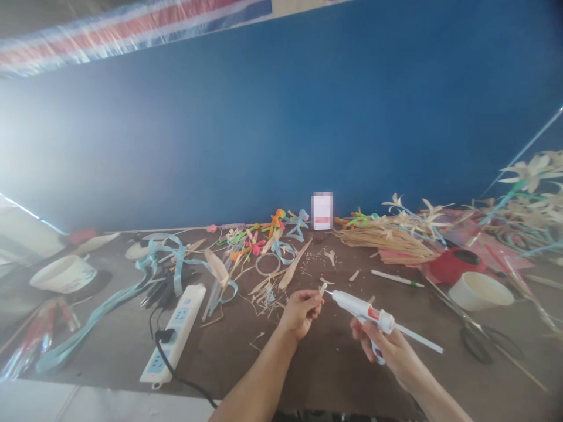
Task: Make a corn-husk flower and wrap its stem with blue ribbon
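My left hand (302,313) pinches a small pale piece (323,288) between thumb and fingertips, near the middle of the brown table. Wrapped round the handle of a white glue gun (358,306) is my right hand (382,346). The gun points left, its nozzle at the pale piece; whether they touch is too small to tell. A glue stick (420,338) sticks out of the gun's back end. Dry husk pieces (294,264) and thin scraps lie beyond my left hand.
A white power strip (176,334) with a black cable lies at left, beside blue ribbon (101,310). At right are scissors (479,334), a white cup (480,291), a red object (455,266) and a pen (397,278). Pale husk flowers (433,217) stand behind.
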Tool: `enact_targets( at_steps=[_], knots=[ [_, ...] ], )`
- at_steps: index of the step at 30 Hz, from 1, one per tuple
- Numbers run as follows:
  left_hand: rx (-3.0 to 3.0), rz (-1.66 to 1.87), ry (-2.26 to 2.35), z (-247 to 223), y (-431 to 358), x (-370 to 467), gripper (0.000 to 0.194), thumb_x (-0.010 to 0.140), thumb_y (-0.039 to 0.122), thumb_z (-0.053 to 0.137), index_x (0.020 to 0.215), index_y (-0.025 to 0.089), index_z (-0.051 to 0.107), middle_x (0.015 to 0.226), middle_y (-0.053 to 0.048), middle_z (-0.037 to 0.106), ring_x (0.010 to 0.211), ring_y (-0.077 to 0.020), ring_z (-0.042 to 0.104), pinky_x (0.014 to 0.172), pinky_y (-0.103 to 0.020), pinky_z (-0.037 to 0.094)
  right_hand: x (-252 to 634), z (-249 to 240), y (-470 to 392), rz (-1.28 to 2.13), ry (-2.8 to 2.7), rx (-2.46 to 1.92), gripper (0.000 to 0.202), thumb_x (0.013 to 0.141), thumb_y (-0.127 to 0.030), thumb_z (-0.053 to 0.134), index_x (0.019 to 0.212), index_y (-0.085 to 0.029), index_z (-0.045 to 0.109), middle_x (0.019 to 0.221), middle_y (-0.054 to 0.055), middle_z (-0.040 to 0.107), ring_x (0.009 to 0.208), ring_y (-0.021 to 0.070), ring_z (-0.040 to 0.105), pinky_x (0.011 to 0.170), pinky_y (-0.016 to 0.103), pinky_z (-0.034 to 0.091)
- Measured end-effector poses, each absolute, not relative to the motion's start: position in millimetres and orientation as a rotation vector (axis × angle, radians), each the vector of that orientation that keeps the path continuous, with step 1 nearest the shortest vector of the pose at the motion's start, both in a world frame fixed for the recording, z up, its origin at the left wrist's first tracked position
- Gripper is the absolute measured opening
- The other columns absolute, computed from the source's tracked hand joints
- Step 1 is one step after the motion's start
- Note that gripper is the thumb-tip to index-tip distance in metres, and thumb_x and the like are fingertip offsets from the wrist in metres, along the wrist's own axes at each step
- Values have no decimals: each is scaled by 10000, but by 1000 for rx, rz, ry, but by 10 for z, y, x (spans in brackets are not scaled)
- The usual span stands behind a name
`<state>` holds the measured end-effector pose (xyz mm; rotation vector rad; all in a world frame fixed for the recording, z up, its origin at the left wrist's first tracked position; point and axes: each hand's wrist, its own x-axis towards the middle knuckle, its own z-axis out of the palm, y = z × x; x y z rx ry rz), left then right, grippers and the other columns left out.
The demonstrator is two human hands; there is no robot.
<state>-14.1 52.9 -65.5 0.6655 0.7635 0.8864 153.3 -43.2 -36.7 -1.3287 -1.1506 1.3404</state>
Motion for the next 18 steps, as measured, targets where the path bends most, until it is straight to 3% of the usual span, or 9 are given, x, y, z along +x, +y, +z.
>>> enact_targets(
  at_steps=[18],
  knots=[
    [671,869,744,-670,527,-127,169,594,228,681,684,101,613,583,-25,565,412,-26,412,392,-164,193,1536,-451,-426,1279,-1219,-1367,328,807,-450,390,820,-149,519,673,7,527,404,60,400,415,217,277]
  ],
)
